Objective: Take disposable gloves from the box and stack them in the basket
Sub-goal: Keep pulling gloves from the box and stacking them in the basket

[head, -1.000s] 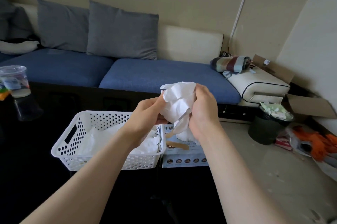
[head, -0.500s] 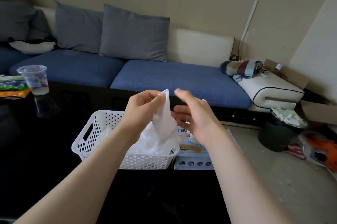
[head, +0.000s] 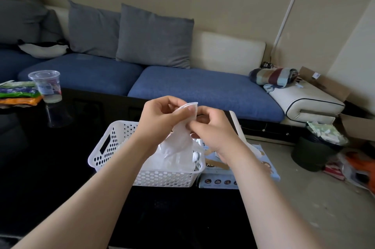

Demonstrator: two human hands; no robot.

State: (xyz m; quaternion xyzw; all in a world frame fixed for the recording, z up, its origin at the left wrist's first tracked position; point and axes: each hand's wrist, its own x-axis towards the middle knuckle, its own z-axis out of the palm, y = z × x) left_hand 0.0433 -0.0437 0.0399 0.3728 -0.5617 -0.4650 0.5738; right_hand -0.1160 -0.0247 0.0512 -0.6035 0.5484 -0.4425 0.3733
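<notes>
A thin translucent white glove [head: 182, 137] hangs above the white perforated basket [head: 113, 147], which stands on the black table and holds more crumpled gloves. My left hand [head: 162, 119] pinches the glove's top edge. My right hand [head: 213, 129] meets it from the right and pinches the same edge. The glove box [head: 239, 179], pale blue with an open flap, lies directly right of the basket, partly hidden by my right forearm.
A clear plastic cup [head: 47, 86] and colourful packets [head: 18, 94] sit at the table's far left. A blue sofa [head: 192, 86] with grey cushions runs behind. A dark waste bin [head: 316, 149] and cardboard clutter stand on the floor at right.
The crumpled glove held in both hands was opened out and hangs long. My right hand let go half a second ago and has now come back to pinch the top edge.
</notes>
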